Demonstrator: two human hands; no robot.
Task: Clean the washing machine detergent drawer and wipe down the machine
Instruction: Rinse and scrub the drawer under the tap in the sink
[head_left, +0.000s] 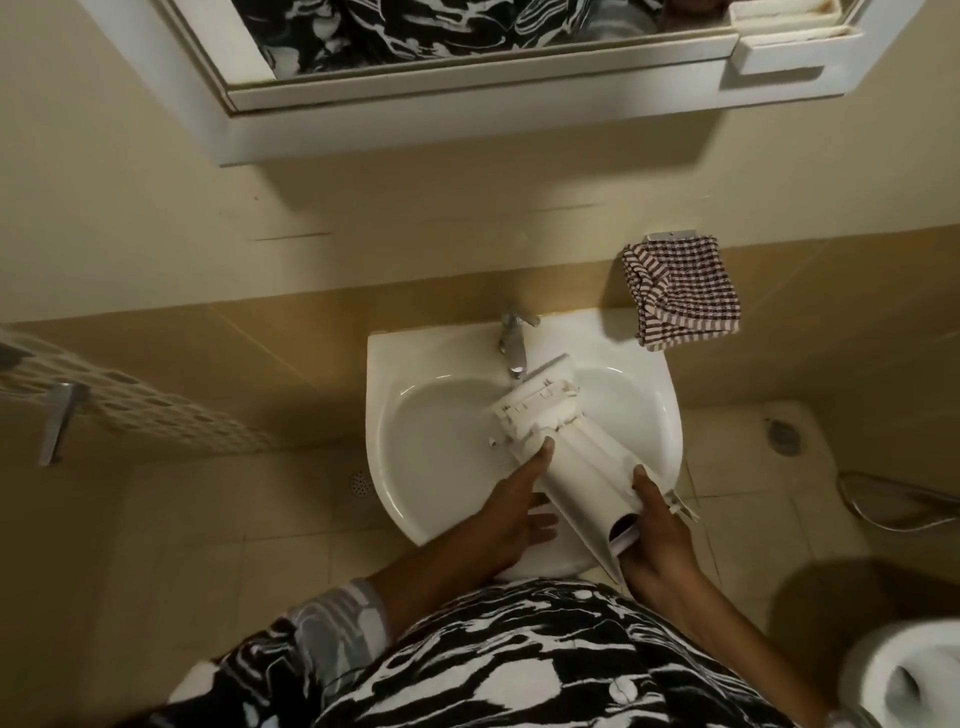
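The white plastic detergent drawer is held upside down over the white sink, its far end just below the chrome tap. My left hand grips the drawer's left side, thumb up along its edge. At the drawer's near end, my right hand clasps the right side. The drawer lies slanted from the tap toward my body. No water shows at the tap. The washing machine is out of view.
A checked brown-and-white cloth hangs on the wall right of the sink. A mirror cabinet juts out above. A toilet stands at the lower right, with a hose beyond it. A perforated white basket is at the left.
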